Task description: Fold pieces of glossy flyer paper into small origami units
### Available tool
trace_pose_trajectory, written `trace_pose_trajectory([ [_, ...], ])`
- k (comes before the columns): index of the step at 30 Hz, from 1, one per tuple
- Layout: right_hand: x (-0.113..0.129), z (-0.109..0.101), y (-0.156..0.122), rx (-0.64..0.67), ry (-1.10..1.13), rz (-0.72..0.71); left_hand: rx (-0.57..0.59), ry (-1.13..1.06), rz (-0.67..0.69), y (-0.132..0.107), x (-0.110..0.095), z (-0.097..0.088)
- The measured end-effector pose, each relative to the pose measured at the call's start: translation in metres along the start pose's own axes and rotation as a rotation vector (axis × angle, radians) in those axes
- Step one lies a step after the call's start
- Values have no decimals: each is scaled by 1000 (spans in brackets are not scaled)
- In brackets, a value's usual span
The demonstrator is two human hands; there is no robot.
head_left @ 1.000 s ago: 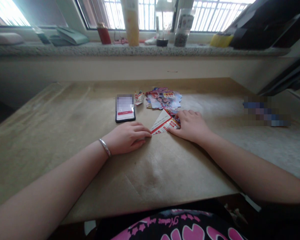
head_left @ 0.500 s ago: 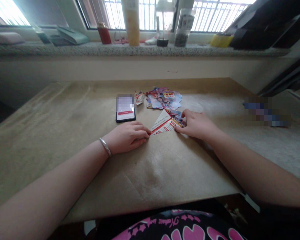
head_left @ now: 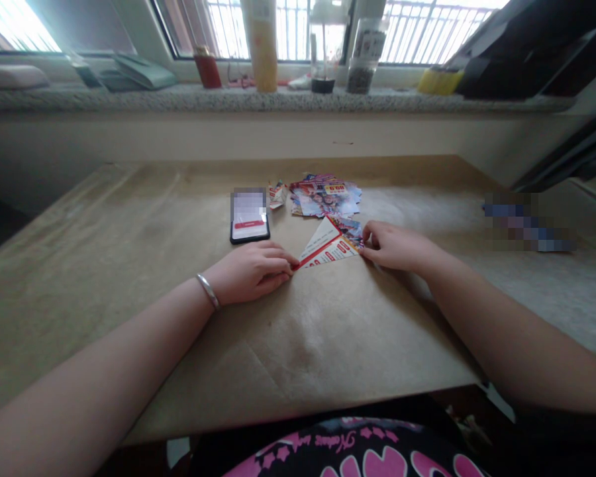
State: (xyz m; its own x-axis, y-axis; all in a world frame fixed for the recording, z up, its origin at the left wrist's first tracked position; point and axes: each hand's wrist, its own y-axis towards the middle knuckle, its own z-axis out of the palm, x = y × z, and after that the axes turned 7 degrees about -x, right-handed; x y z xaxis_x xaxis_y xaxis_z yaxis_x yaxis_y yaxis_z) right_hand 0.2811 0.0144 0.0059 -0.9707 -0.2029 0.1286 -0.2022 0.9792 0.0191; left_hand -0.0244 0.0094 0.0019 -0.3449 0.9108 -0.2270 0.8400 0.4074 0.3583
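A printed paper folded into a triangle (head_left: 329,246) lies on the brown paper-covered table (head_left: 129,265). My left hand (head_left: 251,270), with a silver bracelet at the wrist, has its fingers curled and pinches the triangle's left tip. My right hand (head_left: 393,245) has its fingers bent and grips the triangle's right corner. Both hands rest on the table.
A phone (head_left: 249,216) with a lit screen lies just beyond my left hand. A pile of colourful printed papers (head_left: 324,194) sits behind the triangle. Bottles and jars (head_left: 263,46) stand on the stone windowsill. A blurred object (head_left: 529,222) lies at the right.
My right hand has slid to the right along the triangle's lower edge, from covering its right part to its right corner. My left hand has stayed at the left tip.
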Motion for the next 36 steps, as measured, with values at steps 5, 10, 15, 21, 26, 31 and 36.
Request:
trace_pose_trajectory([
  [5, 0, 2, 0, -25, 26, -24, -8, -15, -3, 0, -1, -2],
  [10, 12, 3, -3, -95, 61, -95, -29, -99, -68, 1, -6, -3],
  [15, 21, 6, -4, -181, 84, -151, -48, -187, -136, 2, -11, 0],
  [21, 25, 10, -4, -236, 70, -206, -88, -88, -111, 2, -5, 5],
  [26, 25, 15, -2, -271, 111, -257, -58, 92, -44, 0, -1, 6],
  [31, 21, 19, -1, -303, 135, -354, 29, 85, -5, -1, -4, 3],
  [36, 23, 18, -1, -269, 123, -401, 84, 76, 61, 2, -10, 2],
])
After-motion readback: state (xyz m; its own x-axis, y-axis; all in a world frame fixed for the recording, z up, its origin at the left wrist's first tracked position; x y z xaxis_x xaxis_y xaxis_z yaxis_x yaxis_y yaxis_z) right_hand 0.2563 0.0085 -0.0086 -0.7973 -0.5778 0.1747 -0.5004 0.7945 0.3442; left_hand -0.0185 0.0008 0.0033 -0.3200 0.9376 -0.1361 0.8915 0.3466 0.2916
